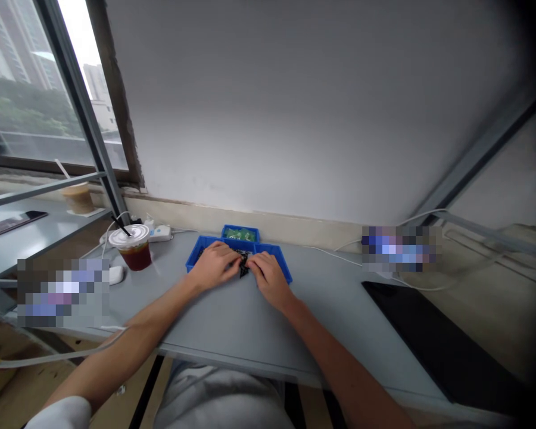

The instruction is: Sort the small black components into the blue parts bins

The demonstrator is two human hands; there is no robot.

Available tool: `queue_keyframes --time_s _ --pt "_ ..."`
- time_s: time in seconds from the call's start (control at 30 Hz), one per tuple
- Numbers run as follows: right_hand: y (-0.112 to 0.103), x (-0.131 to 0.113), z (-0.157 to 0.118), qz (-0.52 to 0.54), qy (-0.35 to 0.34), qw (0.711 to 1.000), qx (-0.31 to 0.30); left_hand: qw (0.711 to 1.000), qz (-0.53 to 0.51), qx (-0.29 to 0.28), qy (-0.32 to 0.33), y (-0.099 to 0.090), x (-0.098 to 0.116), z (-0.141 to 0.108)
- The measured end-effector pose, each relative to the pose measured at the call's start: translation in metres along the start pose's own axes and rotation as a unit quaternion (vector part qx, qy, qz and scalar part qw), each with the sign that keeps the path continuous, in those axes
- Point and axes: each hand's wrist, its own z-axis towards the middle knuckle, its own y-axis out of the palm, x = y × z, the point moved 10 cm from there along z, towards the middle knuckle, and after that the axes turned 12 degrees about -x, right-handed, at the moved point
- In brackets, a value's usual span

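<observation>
At the far left of the frame, a smartphone (pixel 13 224) lies on a grey shelf (pixel 49 238), and above it, a cup of milky drink (pixel 78 198) with a straw stands near the window (pixel 36 89) in the upper left. Moving right, on the grey table (pixel 232 325), a plastic cup (pixel 133 249) of dark drink with a domed white lid and a black straw stands just in front of a white power strip (pixel 161 233), with a white computer mouse (pixel 116 274) close by. At centre, a blue plastic tray (pixel 195 257) sits on the table, touching a smaller blue bin (pixel 240 233) of green items (pixel 240 235) behind it. The left hand (pixel 214 266) and right hand (pixel 270 280) rest over the tray, bent downward with their fingers converging from either side on a small black object (pixel 243 263) at the tray's middle. The fingertips touch or nearly touch it, but whether they pinch it cannot be told from this view. Right of the tray, a white cable (pixel 330 255) runs along the table towards a pixelated patch (pixel 399 248), and a black flat panel (pixel 422 333) lies at the lower right.
</observation>
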Motion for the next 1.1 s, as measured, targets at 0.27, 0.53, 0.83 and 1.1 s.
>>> queue_keyframes --time_s 0.27,0.53,0.83,1.1 --pt "0.011 -0.004 -0.001 -0.084 -0.019 0.996 -0.014 0.974 0.07 0.051 -0.208 -0.024 -0.081 -0.022" --pt "0.02 0.004 -0.001 -0.171 0.011 0.985 -0.035 0.987 0.023 0.041 -0.155 -0.016 -0.06 -0.012" --pt "0.047 0.001 -0.004 -0.285 0.034 0.954 -0.088 0.997 -0.044 -0.058 0.015 0.008 -0.006 -0.001" --pt "0.052 0.003 -0.003 -0.3 0.044 0.947 -0.105 0.995 -0.064 -0.077 0.026 0.014 -0.003 -0.001"
